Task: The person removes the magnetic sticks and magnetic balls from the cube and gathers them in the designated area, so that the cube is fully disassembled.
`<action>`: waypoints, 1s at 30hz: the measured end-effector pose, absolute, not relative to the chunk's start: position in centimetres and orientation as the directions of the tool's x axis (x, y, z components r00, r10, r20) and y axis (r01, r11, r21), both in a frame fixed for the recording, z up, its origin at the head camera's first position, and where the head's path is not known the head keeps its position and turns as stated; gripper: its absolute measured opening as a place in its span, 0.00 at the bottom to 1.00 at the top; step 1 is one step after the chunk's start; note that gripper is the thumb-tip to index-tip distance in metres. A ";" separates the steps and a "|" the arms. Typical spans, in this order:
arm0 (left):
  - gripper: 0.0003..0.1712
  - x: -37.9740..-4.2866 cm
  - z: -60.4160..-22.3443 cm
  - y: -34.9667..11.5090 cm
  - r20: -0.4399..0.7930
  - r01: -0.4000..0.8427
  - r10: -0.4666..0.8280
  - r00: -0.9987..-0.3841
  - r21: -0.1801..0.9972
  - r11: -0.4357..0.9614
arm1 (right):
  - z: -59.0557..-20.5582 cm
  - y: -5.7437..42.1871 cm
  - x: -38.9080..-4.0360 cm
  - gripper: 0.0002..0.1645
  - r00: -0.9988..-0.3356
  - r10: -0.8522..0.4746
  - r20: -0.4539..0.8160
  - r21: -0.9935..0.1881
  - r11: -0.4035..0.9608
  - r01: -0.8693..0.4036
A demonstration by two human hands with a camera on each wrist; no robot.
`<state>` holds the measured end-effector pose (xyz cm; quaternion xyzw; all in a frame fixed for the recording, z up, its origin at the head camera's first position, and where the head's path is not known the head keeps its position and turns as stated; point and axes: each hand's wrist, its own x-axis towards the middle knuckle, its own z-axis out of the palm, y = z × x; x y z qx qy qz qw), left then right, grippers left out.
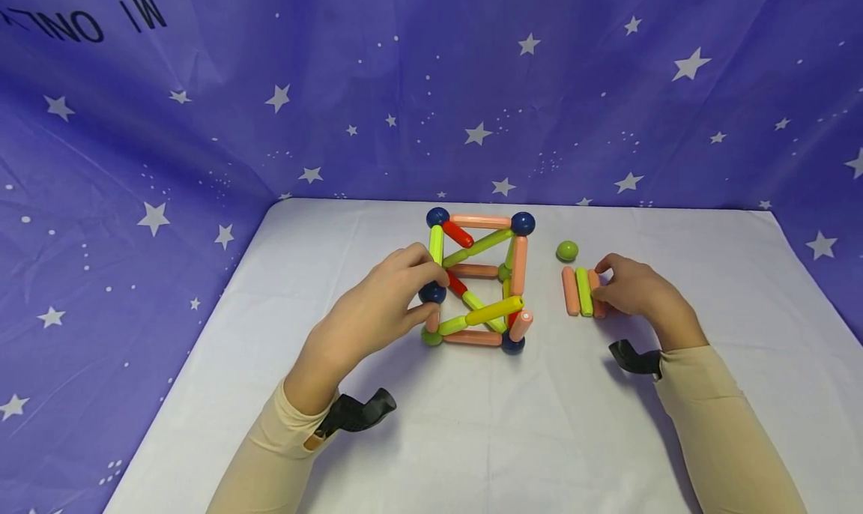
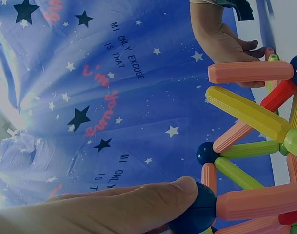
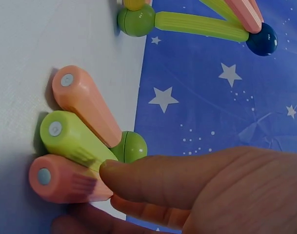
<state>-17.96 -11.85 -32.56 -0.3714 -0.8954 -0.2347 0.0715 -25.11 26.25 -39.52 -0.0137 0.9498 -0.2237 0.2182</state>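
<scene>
A frame of magnetic sticks and balls (image 1: 482, 221) stands on the white table, with blue and green balls at its corners. My left hand (image 1: 374, 300) pinches a dark blue ball (image 2: 193, 214) at the upper left-front corner between thumb and fingers; a salmon stick (image 2: 255, 202) joins that ball. To the right of the frame lie three loose sticks side by side. My right hand (image 1: 637, 289) grips the rightmost salmon stick (image 3: 65, 180) with thumb and fingers, beside the lime stick (image 3: 72, 139) and another salmon stick (image 3: 87, 102).
A loose green ball (image 1: 567, 251) sits just behind the loose sticks. At the frame's front right, a yellow stick (image 1: 495, 311) and a salmon stick (image 1: 521, 325) have free ends. A purple star-patterned cloth (image 1: 377, 87) rises behind the white table (image 1: 539, 439).
</scene>
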 end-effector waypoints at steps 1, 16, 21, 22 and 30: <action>0.14 -18.0 -32.6 -11.9 0.303 0.699 0.631 -0.714 0.369 0.613 | -39.5 26.2 -25.1 0.30 -0.906 -0.127 -0.404 -0.434 0.898 0.068; 0.14 -18.0 -32.6 -11.9 0.310 0.702 0.631 -0.711 0.366 0.611 | -40.1 26.0 -25.4 0.30 -0.915 -0.131 -0.382 -0.457 0.887 0.064; 0.14 -17.9 -32.5 -11.8 0.305 0.699 0.630 -0.714 0.362 0.617 | -39.9 25.9 -25.4 0.30 -0.920 -0.130 -0.370 -0.449 0.892 0.055; 0.14 -17.9 -32.6 -11.8 0.303 0.697 0.629 -0.716 0.363 0.618 | -39.8 25.9 -25.3 0.31 -0.923 -0.128 -0.362 -0.442 0.896 0.049; 0.14 -18.0 -32.6 -11.9 0.303 0.696 0.627 -0.717 0.363 0.620 | -36.6 22.7 -22.8 0.28 -0.971 -0.195 -0.136 -0.500 0.860 -0.102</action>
